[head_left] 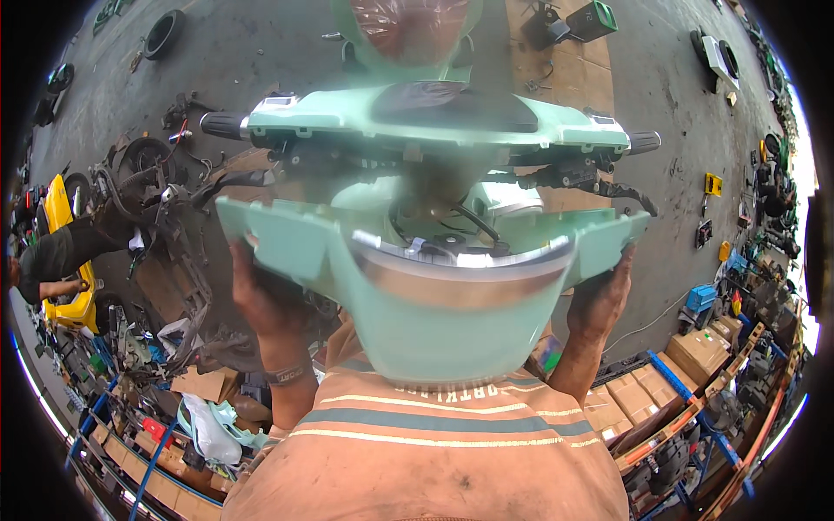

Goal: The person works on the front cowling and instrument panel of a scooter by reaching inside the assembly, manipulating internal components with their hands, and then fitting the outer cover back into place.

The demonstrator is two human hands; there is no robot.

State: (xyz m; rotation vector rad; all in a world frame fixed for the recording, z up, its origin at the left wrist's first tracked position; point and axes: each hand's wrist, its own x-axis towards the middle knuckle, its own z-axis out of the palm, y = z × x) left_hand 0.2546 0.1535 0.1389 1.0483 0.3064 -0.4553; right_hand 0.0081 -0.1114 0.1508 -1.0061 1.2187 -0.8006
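Observation:
A mint-green scooter handlebar cover (pixel 443 334) is held up close in front of my chest, its curved middle hanging low. My left hand (pixel 263 291) is closed around its left end, and my right hand (pixel 605 293) grips the right end. Just beyond stands a scooter's handlebar, topped by a mint-green cover (pixel 326 113) with a dark centre panel (pixel 452 108). Its black left grip (pixel 223 125) and right grip (pixel 645 141) stick out to the sides, with brake levers below. Cables and wiring (pixel 469 221) show between the held cover and the handlebar. Some fingers are hidden behind the cover.
Stripped scooter frame parts (pixel 156 200) lie to the left, where another person's arm (pixel 65 288) reaches by a yellow panel (pixel 65 252). Cardboard boxes (pixel 695 356) and shelving stand at lower right. A tyre (pixel 163 35) lies far left; flattened cardboard (pixel 573 74) lies ahead.

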